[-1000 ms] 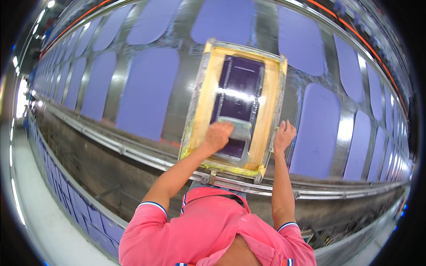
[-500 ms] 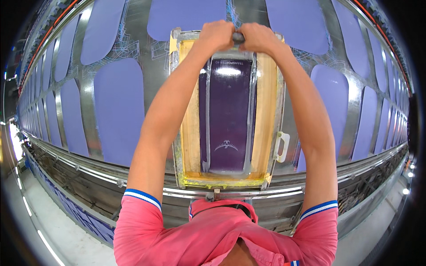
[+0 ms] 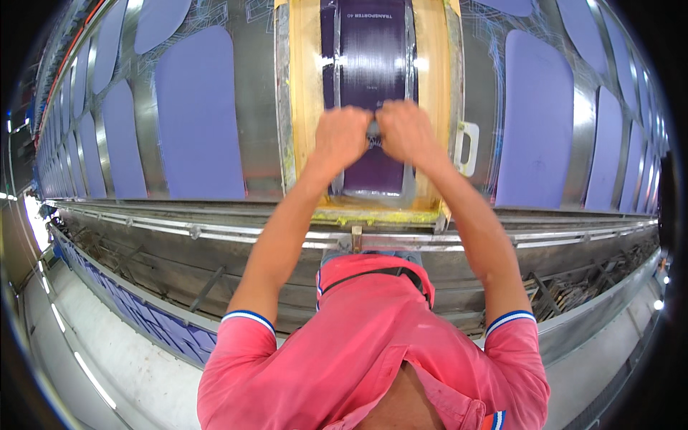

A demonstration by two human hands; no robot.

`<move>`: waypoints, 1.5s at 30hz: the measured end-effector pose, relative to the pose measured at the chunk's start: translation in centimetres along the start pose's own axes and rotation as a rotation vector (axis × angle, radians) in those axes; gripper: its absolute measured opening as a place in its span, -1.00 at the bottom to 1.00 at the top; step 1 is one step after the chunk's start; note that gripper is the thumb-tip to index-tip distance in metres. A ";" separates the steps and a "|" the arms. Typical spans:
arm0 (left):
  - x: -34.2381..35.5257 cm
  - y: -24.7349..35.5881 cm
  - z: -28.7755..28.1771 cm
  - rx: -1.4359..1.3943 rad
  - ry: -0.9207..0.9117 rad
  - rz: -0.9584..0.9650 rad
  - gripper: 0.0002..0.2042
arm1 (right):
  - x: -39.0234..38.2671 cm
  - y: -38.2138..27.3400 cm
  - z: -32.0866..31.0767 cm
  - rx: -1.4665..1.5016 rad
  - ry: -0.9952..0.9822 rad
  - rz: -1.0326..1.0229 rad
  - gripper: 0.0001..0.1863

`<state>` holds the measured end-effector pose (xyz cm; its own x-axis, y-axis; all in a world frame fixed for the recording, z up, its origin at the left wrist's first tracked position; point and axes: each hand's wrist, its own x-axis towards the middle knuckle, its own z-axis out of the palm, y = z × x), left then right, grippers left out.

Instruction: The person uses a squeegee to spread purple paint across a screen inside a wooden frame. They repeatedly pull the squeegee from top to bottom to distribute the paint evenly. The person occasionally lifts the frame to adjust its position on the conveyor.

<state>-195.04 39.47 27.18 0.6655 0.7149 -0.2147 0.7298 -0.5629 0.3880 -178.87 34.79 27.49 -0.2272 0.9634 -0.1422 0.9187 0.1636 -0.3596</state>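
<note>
Lying on the bench is a purple panel, left of a yellowish frame. Above its dark screen sit the left hand then the right hand, each grip curled closed around one mostly hidden grey tool; a white handle juts rightward.

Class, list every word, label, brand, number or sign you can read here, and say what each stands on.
Pale line of lettering: atop the dark purple rectangular screen panel; legible, but I won't copy its wording.
Tiny pale mark: lower on that panel; too small to read.
Pale strokes: between left hand and right hand; blurred, unreadable.
</note>
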 end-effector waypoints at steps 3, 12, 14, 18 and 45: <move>-9.0 2.7 3.0 -0.125 0.026 0.007 -0.80 | -8.2 -4.7 3.1 0.050 -0.041 0.003 -0.89; -4.5 1.2 0.0 0.026 -0.091 0.021 -0.79 | -4.4 -2.5 1.0 0.083 -0.005 0.055 -0.91; 2.0 -1.0 -1.7 0.019 0.044 0.073 -0.80 | 1.6 0.9 -1.1 0.030 0.022 0.076 -0.89; 15.5 -4.9 -6.6 0.139 0.025 0.015 -0.69 | 14.1 7.6 -5.8 -0.073 -0.009 0.104 -0.83; -13.6 5.4 4.7 -0.147 0.145 0.084 -0.71 | -13.4 -4.9 3.8 0.243 -0.090 0.044 -0.62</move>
<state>-199.44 24.79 27.94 0.6859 0.7260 -0.0495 0.6352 -0.5642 0.5275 -181.54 20.27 27.67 -0.2268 0.9438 -0.2404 0.8261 0.0557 -0.5607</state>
